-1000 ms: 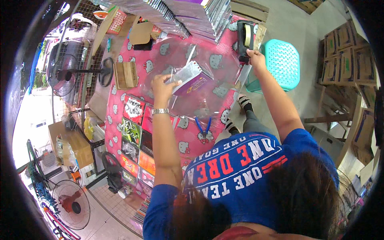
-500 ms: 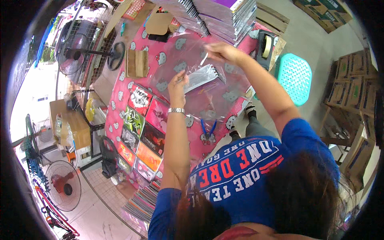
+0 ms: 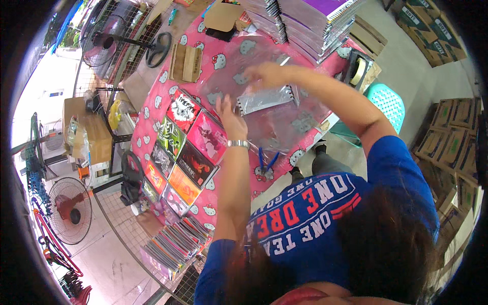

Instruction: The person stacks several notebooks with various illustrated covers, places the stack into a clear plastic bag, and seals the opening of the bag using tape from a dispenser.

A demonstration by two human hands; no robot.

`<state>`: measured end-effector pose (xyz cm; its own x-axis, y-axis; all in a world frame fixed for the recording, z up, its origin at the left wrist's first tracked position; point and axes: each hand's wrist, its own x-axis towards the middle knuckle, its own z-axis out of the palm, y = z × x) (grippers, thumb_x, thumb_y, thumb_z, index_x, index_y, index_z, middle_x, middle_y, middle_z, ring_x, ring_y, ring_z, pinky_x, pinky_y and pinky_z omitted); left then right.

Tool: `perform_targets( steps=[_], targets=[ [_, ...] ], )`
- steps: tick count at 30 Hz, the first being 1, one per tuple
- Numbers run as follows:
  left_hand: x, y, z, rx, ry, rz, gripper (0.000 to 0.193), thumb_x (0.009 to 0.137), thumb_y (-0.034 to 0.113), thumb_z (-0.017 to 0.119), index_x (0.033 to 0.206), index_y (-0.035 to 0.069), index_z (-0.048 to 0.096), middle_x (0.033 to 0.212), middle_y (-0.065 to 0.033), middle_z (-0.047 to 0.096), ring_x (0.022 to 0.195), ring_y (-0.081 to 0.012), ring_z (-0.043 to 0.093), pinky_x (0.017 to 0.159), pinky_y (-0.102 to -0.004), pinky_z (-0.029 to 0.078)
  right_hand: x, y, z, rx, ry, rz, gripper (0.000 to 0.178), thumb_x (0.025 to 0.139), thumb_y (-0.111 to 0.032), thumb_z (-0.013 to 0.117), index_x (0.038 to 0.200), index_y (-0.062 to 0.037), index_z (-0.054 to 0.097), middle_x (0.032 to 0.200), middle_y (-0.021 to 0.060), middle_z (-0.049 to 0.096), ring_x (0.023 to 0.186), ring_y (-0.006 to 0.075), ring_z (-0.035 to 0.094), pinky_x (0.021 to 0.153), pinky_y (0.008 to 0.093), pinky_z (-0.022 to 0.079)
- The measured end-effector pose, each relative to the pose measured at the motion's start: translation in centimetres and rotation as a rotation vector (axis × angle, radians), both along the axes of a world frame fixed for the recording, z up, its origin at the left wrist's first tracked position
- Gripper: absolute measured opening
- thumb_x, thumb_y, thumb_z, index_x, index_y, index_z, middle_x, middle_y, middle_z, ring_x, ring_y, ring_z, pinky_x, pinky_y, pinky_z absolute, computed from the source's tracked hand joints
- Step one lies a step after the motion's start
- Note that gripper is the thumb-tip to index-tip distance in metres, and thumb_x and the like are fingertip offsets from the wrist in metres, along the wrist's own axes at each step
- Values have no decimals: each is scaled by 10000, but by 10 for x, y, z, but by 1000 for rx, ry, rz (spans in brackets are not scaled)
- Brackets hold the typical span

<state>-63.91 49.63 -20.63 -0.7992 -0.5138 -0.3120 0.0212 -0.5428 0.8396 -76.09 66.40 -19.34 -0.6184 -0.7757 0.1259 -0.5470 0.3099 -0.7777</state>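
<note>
Near the upper middle of the frame, both hands worked over a clear plastic bag [image 3: 284, 127] spread on the table [image 3: 152, 119], which wore a pink cloth with a cat-face print. Inside or under that plastic lay a silvery spiral notebook [image 3: 267, 99]; I could not tell whether it was already fully in the bag. The left hand [image 3: 230, 118] rested with its fingers closed lightly on the notebook's left end, at the wire binding. The right hand [image 3: 267, 75] reached in from the right and pinched the plastic just above the notebook, fingers narrow.

By the look of it, the step in hand was wrapping the notebook in the clear bag. The next move would call for keeping the notebook flat while drawing the plastic snug around it, without snagging the wire coil.

To the left of the hands lay rows of bright-coloured notebooks [image 3: 185, 147], with a further stack [image 3: 175, 244] at the lower left. A tall pile of spiral notebooks [image 3: 310, 20] stood at the top of the frame, a tape dispenser [image 3: 357, 68] to its right, and blue-handled pliers [image 3: 267, 161] below the bag.
</note>
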Motion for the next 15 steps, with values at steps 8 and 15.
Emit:
perform_targets(
  steps=[8,15],
  targets=[
    [145,16,-114,314,-495,-911,229,918,258,521,986,58,609,852,-43,632,842,-205,606,767,-333,497,105,0,90,-95,95,-64,879,614,-241,790,1380,-159,367,1210,154,563,1099,329,558,922,416,455],
    [97,-44,-4,-482,6,-717,548,728,-8,674,1239,40,481,1156,-88,536,990,-178,569,852,-324,483,140,79,-3,196,66,-207,887,631,-198,806,1385,-59,359,1256,174,539,1132,340,536,970,404,427]
  ],
)
